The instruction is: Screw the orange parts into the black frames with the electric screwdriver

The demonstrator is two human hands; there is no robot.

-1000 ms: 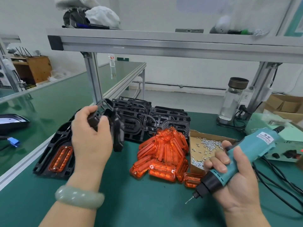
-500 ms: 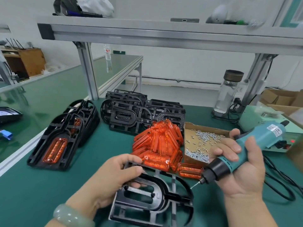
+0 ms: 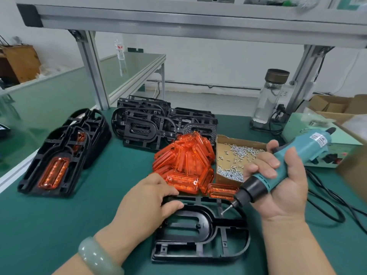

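Frame: a black plastic frame [image 3: 200, 237] lies flat on the green bench mat [image 3: 59, 225], nearest the person.
Left hand: the left hand [image 3: 147, 203] rests on the frame's far-left corner; I cannot tell whether it grips.
Right hand: the right hand [image 3: 282, 187] is clamped round a teal electric screwdriver [image 3: 294, 155], its bit slanting down over the frame.
Orange parts: translucent orange plastic parts [image 3: 184, 159] are heaped just beyond the frame.
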